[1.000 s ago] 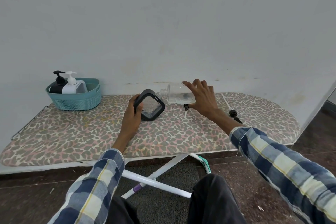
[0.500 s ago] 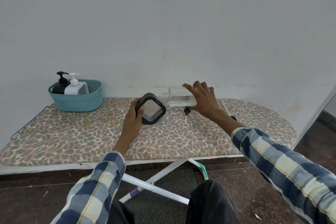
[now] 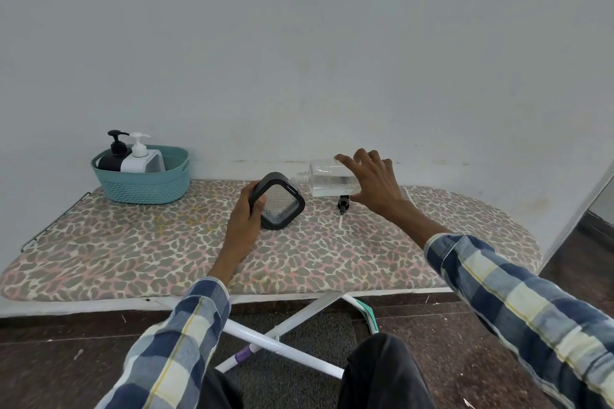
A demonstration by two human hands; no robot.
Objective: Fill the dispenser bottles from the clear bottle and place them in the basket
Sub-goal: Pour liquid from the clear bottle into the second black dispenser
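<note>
Pouring is underway and we judge the task past halfway. Landmark for places: the teal woven plastic basket (image 3: pixel 141 184), which sits at the far left end of the leopard-print ironing board (image 3: pixel 133 252), against the wall. Inside it we see two finished-looking bottles standing upright and touching: a black pump dispenser bottle (image 3: pixel 111 158) and a white pump dispenser bottle (image 3: pixel 141 159) just right of it. Whether they hold liquid we cannot tell.

Well to the right of the basket, our left hand (image 3: pixel 244 219) is wrapped around the left side of a square black-framed dispenser bottle with a textured clear face (image 3: pixel 279 201), tilted back with its base on the board. Further right again, our right hand (image 3: pixel 375 184) clamps the clear plastic bottle (image 3: pixel 329 178), held sideways above the board with its open threaded neck pointing at the black-framed bottle's top; the two look touching or nearly so, and liquid lies along the clear bottle's lower side. No stream is visible.

A black pump head with a white tube (image 3: pixel 343 206) lies on the board just below the clear bottle, off the bottle it belongs to.

Left to do, in our view: finish filling, refit the pump, carry that bottle to the basket.

Versus a second ago: little change. Both grips match; the clear bottle's neck now sits slightly closer to the square bottle, and the view has shifted a bit.
</note>
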